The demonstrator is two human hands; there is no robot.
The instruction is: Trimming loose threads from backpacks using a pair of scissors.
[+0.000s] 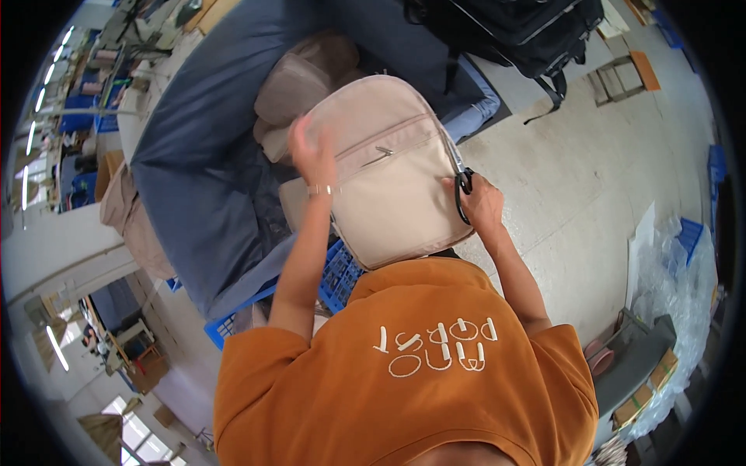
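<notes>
A beige backpack (400, 190), seemingly unfinished, with a zipper across its front, leans upright before me. My left hand (313, 151) is over its upper left edge, blurred by motion, thumb apart from the fingers and nothing seen in it. At the bag's right edge, my right hand (483, 203) is closed around black-handled scissors (464, 196). The blades are mostly hidden; their metal part shows against the bag's edge seam. Behind the bag, more beige bag pieces (291, 89) lie inside a large dark blue fabric bin (202, 155).
Below the bag is a blue plastic crate (339, 276). A black backpack (521, 31) sits at the far right beyond the bin. On the floor stands a small stool (625, 78). Clear plastic wrapping (676, 311) and a dark grey chair (641, 373) are at the right. Beige cloth (136, 217) hangs left.
</notes>
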